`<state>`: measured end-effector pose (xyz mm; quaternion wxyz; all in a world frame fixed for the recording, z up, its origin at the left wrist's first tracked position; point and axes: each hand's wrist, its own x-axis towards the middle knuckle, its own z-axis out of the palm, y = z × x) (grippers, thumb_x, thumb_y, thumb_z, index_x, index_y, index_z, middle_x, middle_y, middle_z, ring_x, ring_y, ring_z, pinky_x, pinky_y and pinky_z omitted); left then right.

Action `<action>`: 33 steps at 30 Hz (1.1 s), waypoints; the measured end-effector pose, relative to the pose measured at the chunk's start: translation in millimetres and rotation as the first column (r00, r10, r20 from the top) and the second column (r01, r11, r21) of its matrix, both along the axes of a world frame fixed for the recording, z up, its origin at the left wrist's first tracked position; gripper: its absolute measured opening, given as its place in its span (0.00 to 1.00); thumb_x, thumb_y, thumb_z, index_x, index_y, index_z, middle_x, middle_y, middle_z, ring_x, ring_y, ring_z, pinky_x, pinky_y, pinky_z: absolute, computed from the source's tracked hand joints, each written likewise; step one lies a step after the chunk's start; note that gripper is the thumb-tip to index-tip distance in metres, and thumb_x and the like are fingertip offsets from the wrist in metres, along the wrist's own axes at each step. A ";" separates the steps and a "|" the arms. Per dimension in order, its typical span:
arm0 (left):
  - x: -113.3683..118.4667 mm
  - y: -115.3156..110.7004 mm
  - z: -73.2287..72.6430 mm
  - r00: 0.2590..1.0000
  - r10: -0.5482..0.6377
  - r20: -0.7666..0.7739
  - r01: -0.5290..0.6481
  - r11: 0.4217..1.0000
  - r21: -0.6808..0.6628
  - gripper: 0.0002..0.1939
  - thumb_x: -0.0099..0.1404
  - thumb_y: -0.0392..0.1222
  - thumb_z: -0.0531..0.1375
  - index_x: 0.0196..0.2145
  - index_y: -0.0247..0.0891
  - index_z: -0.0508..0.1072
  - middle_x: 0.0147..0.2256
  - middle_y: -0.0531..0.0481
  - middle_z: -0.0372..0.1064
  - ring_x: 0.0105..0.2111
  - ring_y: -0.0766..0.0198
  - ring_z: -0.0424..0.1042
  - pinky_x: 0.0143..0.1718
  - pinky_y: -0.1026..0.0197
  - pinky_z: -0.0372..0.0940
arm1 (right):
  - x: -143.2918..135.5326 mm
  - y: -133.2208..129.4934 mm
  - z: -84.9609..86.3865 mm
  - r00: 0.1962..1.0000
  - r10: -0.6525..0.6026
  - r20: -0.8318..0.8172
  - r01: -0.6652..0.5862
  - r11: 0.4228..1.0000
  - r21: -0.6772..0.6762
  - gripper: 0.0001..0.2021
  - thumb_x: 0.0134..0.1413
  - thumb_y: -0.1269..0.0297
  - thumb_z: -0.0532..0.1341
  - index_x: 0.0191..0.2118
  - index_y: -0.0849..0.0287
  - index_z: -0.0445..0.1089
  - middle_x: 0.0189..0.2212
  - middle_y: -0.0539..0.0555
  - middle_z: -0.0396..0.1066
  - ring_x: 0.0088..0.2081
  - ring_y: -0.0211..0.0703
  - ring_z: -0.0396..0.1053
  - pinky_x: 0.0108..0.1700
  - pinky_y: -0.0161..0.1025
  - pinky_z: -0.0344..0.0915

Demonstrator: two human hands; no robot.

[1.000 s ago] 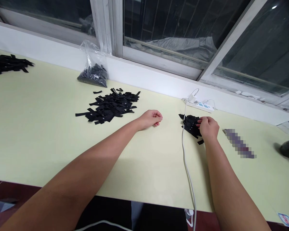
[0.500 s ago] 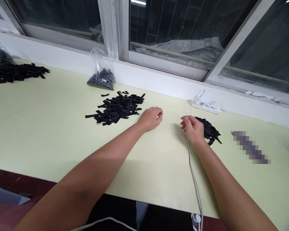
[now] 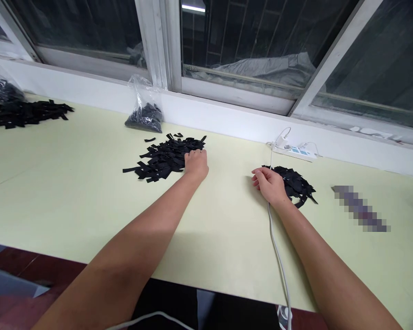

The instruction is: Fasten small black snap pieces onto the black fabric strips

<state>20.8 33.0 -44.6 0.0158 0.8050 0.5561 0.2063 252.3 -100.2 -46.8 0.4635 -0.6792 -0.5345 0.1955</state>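
The fingers of my left hand (image 3: 197,164) bend down at the near right edge of the middle heap (image 3: 165,156), a pile of short black strips. The knuckles hide their tips, so I can't tell whether they have closed on a strip. Coming in at the edge, I'd judge, lets them get at single pieces without disturbing the pile.

The fingers of my right hand (image 3: 270,183) are loosely curled, the thumb near the forefinger. I see no strip between them, but a small one could be hidden there, so I can't say if they are empty. That hand is beside the right heap (image 3: 296,183), covering part of its left side. The white cable (image 3: 275,243) runs from the power strip (image 3: 298,151) behind this hand and comes out below the wrist, slack enough, it seems, not to tug.

The two heaps lie well apart on the table (image 3: 227,229), one by each hand, which probably keeps them from mixing. Behind the middle heap a clear bag (image 3: 144,117) stands near the wall, black pieces settled in its bottom, likely what keeps it upright. Off to my left are another heap (image 3: 27,112) and a second bag (image 3: 2,89).
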 end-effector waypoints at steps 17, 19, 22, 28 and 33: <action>53.2 -50.3 1.4 0.393 -0.166 0.904 0.587 0.802 -0.108 0.08 0.60 0.31 0.60 0.39 0.36 0.70 0.41 0.47 0.71 0.35 0.69 0.70 0.41 0.63 0.67 | -15.9 -0.3 6.8 0.981 0.116 -0.158 -0.125 0.991 -0.050 0.15 0.53 0.55 0.62 0.43 0.57 0.73 0.37 0.55 0.77 0.33 0.42 0.75 0.33 0.37 0.69; 55.8 -55.3 0.6 0.343 -0.105 0.934 0.656 0.738 -0.158 0.12 0.58 0.31 0.62 0.41 0.36 0.70 0.43 0.47 0.70 0.34 0.70 0.71 0.38 0.64 0.67 | -21.8 -1.4 9.4 0.955 0.181 -0.234 -0.200 0.978 -0.060 0.16 0.52 0.54 0.64 0.43 0.57 0.73 0.38 0.55 0.77 0.35 0.42 0.75 0.34 0.36 0.69; 55.2 -57.7 -0.5 0.340 -0.102 0.935 0.687 0.706 -0.173 0.16 0.55 0.32 0.65 0.41 0.36 0.69 0.45 0.46 0.69 0.33 0.71 0.71 0.36 0.64 0.67 | -27.9 -2.1 11.9 0.920 0.231 -0.318 -0.264 0.962 -0.065 0.16 0.51 0.52 0.66 0.41 0.58 0.74 0.36 0.55 0.76 0.35 0.41 0.74 0.35 0.36 0.69; 55.4 -59.8 -4.4 0.421 -0.306 0.854 0.705 0.702 -0.096 0.15 0.55 0.31 0.64 0.40 0.36 0.69 0.40 0.48 0.69 0.36 0.69 0.69 0.37 0.64 0.67 | -25.3 0.1 8.5 0.847 0.152 -0.510 -0.232 0.968 -0.096 0.13 0.45 0.57 0.71 0.34 0.59 0.75 0.34 0.54 0.76 0.33 0.39 0.74 0.41 0.39 0.74; 51.3 -60.9 -3.5 0.524 -0.481 0.702 0.679 0.734 -0.004 0.13 0.56 0.34 0.62 0.39 0.39 0.67 0.40 0.49 0.67 0.40 0.64 0.67 0.38 0.62 0.64 | -22.2 -1.8 8.6 0.787 0.146 -0.600 -0.269 0.956 -0.120 0.09 0.44 0.64 0.72 0.33 0.60 0.75 0.34 0.55 0.75 0.35 0.40 0.75 0.49 0.42 0.75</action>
